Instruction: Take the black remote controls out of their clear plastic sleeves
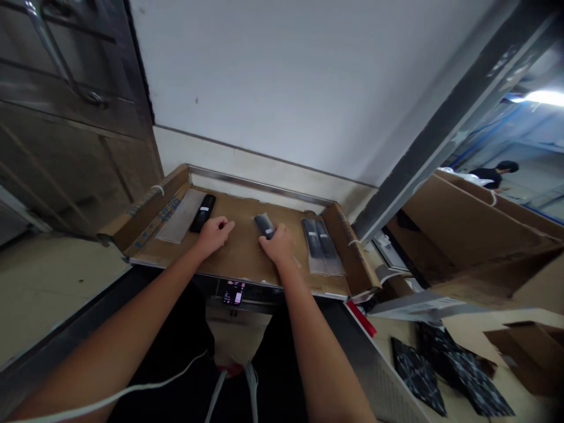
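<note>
Head view: right hand (277, 244) gripping small dark pack (264, 225) on cardboard tray (240, 252); left hand (215, 233) loosely curled, holding nothing, beside black remote (202, 212); 2 bagged remotes (319, 238) lying right.

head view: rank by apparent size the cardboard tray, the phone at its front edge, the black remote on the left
1. cardboard tray
2. black remote
3. phone, though close to the remote in apparent size, so that order is unsure.

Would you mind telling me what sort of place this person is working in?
Probably a packing or assembly workshop. A cardboard-lined bench holds bagged black remotes, the right hand holds another bagged one, and big cardboard cartons stand to the right.
</note>
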`<state>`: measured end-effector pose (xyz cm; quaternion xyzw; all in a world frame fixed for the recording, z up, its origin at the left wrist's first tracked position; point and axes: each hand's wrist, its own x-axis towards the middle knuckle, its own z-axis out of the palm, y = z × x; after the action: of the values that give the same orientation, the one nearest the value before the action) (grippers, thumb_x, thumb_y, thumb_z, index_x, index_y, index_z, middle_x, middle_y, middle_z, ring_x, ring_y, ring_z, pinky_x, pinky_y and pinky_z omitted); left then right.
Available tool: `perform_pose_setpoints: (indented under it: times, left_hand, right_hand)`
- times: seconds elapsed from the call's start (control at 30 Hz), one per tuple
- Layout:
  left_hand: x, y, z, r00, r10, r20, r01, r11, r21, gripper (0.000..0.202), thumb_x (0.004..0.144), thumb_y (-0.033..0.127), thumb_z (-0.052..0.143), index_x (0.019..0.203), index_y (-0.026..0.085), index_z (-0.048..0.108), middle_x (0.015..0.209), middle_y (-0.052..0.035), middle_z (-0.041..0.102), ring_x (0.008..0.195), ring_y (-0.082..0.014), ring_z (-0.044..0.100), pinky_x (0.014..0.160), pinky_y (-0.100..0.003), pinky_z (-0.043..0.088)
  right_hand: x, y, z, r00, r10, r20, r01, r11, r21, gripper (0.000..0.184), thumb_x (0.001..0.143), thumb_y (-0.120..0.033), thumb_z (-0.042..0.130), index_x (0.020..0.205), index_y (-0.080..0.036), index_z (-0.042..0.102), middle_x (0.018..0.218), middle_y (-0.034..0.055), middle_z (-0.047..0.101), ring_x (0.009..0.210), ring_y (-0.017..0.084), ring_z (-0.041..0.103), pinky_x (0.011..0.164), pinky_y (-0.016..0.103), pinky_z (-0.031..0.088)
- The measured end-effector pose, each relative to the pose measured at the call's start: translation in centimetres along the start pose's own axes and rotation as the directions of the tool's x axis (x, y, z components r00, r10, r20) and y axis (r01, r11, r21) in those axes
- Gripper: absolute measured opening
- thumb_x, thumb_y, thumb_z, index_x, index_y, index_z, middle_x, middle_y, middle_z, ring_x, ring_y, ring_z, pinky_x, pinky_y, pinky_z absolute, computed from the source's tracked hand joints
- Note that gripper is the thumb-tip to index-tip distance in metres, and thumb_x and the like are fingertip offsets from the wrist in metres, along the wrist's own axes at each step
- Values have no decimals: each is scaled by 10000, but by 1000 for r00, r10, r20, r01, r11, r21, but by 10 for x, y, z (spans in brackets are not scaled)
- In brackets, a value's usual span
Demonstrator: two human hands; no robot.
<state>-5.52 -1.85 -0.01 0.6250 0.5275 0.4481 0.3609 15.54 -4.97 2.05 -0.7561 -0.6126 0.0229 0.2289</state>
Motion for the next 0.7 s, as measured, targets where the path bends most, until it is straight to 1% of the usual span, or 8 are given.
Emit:
perform_pose_setpoints:
  times: [0.1,0.2,0.3,0.4,0.47,0.53,0.63,0.7]
  left_hand:
    - [3,2,-1,1000,-2,10,1,1000,21,335,849,439,550,621,213,453,440,67,488,386,-106,453,453,-236,337]
    - [8,3,0,999,24,36,-28,995,95,338,846,451,559,628,207,475,448,62,498,400,-105,455,459,-232,328]
    - [14,4,3,998,51,45,-55,994,94,369,854,494,553,637,203,486,457,59,495,411,-101,442,454,-227,326]
    - [19,6,7,998,48,42,-45,997,-57,428,888,572,472,667,206,488,472,58,470,400,-101,433,411,-220,317]
    - [22,6,9,998,48,45,-40,986,-160,465,905,607,411,686,206,497,485,51,460,395,-104,436,379,-216,311]
    - [23,5,10,998,34,47,-23,978,-209,489,906,628,395,689,204,504,482,46,456,388,-106,435,360,-213,311]
    - [23,3,11,1000,-7,28,13,980,-198,526,898,652,403,641,202,492,455,39,456,374,-106,432,358,-218,324]
    - [23,1,11,1000,-13,16,15,989,-145,564,905,662,381,604,198,493,441,27,466,374,-111,449,369,-227,336]
  right_hand:
    - [-4,-16,6,1000,25,-9,-25,1000,8,440,731,-415,664,1063,-135,592,1075,177,634,1028,314,597,894,401,445]
    - [-7,-21,9,997,63,-41,-63,998,-3,397,736,-428,664,997,-135,603,1069,185,616,1013,320,595,856,404,458]
    - [-12,-21,9,997,-11,-73,13,999,38,344,790,-378,622,1048,-160,561,1083,136,611,964,272,606,804,368,469]
    - [-18,-21,10,993,-112,-25,113,993,42,293,844,-333,584,1090,-185,526,1052,96,623,914,236,615,774,340,467]
    - [-20,-22,10,987,-161,6,161,987,11,293,858,-337,587,1103,-190,520,1056,94,627,911,235,618,771,338,466]
    - [-22,-23,11,980,-200,17,200,980,-12,300,866,-341,590,1117,-193,518,1077,96,627,924,237,620,775,336,467]
    - [-23,-24,10,967,-253,22,253,967,-28,314,880,-340,578,1154,-204,510,1090,91,630,943,237,621,775,332,468]
    - [-24,-25,9,959,-279,41,280,959,-38,315,886,-347,574,1162,-210,509,1091,90,633,949,238,622,771,330,467]
